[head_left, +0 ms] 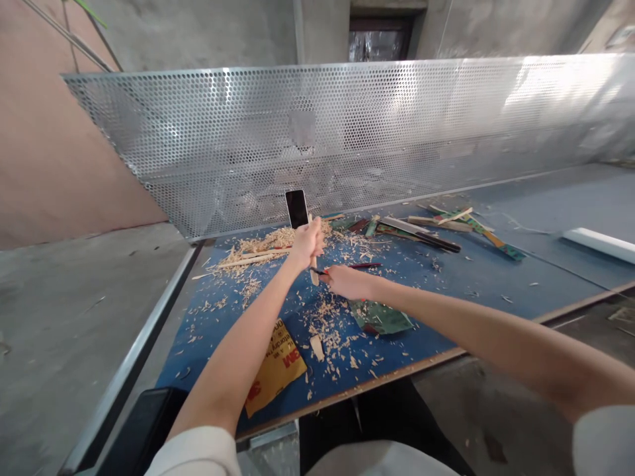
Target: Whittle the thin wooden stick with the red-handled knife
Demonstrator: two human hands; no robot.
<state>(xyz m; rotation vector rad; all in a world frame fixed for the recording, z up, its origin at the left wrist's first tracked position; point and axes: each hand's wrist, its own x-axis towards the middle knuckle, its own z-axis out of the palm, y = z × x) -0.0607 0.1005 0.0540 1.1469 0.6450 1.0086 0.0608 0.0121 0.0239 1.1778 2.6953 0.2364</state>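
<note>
My left hand (pixel 308 242) is closed around a pale wooden stick (pixel 314 276), whose lower end sticks out below the fist. My right hand (pixel 350 283) grips a small carving knife (pixel 319 271); its dark blade lies against the stick's lower part, and the handle is mostly hidden in my fingers. Pale wood shavings (pixel 330 317) lie scattered under and around both hands. Just beyond my left hand a phone (pixel 296 208) with a dark screen stands propped up. A dark red pencil-like rod (pixel 365 265) rests behind my right hand.
The blue tabletop (pixel 421 337) bears a yellow sandpaper sheet (pixel 282 370), a green sheet (pixel 384 318), a wood chip (pixel 317 347) and several strips (pixel 421 233) at the back right. A perforated metal panel (pixel 248 132) borders the back. A white bar (pixel 602 244) lies far right.
</note>
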